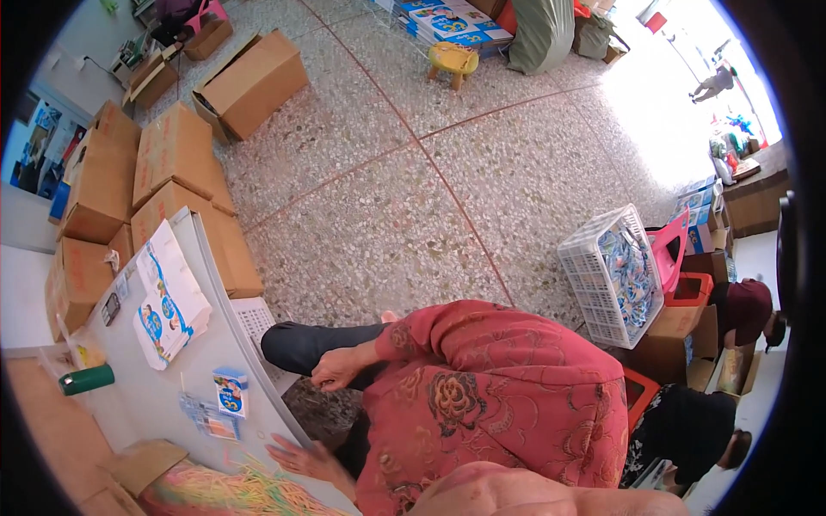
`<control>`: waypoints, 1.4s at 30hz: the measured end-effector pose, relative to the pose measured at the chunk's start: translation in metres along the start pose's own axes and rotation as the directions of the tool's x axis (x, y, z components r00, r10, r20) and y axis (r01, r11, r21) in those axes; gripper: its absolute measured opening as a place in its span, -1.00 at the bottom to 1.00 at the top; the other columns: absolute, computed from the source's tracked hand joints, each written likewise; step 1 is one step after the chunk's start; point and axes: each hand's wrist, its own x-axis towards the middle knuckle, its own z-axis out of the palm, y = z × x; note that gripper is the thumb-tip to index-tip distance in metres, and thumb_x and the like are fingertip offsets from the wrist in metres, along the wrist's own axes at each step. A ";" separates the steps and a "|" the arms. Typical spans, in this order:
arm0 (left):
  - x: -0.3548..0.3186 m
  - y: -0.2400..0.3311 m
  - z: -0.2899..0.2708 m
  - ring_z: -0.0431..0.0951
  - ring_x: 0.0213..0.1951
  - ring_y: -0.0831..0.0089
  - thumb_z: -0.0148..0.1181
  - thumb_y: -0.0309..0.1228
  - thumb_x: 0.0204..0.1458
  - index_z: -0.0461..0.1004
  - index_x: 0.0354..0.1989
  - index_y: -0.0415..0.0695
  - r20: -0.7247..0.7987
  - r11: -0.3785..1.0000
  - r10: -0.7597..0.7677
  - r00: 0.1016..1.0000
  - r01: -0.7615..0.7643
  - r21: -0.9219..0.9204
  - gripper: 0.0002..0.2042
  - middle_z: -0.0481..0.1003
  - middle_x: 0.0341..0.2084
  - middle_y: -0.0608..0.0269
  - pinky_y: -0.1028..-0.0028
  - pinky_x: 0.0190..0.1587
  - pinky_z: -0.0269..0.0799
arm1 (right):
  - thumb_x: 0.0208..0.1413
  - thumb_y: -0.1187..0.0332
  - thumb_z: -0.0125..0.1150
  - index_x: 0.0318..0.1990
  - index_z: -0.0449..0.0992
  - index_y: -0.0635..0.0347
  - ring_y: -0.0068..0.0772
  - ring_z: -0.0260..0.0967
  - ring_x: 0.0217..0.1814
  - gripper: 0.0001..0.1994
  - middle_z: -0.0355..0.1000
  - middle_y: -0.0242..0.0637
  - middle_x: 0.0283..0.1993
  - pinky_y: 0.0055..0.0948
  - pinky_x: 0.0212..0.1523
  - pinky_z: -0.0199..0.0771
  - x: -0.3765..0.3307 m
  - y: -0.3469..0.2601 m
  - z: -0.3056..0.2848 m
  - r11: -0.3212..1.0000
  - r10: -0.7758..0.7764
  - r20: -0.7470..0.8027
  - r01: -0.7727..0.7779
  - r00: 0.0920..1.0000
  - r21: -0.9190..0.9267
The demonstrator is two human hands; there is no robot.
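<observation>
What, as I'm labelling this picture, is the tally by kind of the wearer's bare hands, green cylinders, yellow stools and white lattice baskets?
Bare hands: 2
Green cylinder: 1
Yellow stool: 1
White lattice baskets: 2, one partly hidden
Total: 6

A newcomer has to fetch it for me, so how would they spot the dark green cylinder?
Start from the pale table at the picture's lower left. Go to its left end, left of the small blue-and-white packet and lower in the view than the flat white-and-blue printed pieces. The cylinder there stands out as the table's only solid dark green thing.
</observation>
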 end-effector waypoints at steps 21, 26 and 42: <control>0.007 -0.002 0.000 0.08 0.23 -0.09 -0.09 -0.13 0.08 0.03 0.28 -0.17 -0.007 0.998 0.050 0.999 -0.050 0.023 -0.38 0.00 0.26 -0.17 0.05 0.21 0.03 | 0.08 0.25 0.05 -0.37 0.37 0.14 -0.13 0.37 -0.30 -0.84 0.34 -0.20 -0.37 -0.21 -0.35 0.40 0.004 -0.004 0.008 0.997 0.014 0.026 -0.016 1.000 0.077; 0.008 -0.007 0.010 0.08 0.23 -0.08 -0.10 -0.13 0.09 0.04 0.28 -0.16 -0.027 0.996 0.019 0.999 -0.017 0.093 -0.39 0.00 0.25 -0.17 0.06 0.21 0.05 | 0.08 0.26 0.05 -0.38 0.36 0.15 -0.13 0.36 -0.33 -0.84 0.31 -0.20 -0.41 -0.20 -0.36 0.40 0.012 -0.004 0.009 0.997 0.011 0.046 -0.015 0.999 0.082; 0.002 0.000 0.003 0.04 0.25 -0.08 0.22 -0.51 -0.34 0.04 0.27 -0.10 -0.012 0.996 -0.073 0.997 0.073 -0.057 -0.16 0.01 0.25 -0.15 0.06 0.25 -0.03 | 0.07 0.25 0.07 -0.31 0.43 0.13 -0.11 0.40 -0.31 -0.84 0.38 -0.20 -0.35 -0.22 -0.35 0.42 0.016 -0.007 0.030 0.994 -0.042 0.100 0.031 0.994 0.108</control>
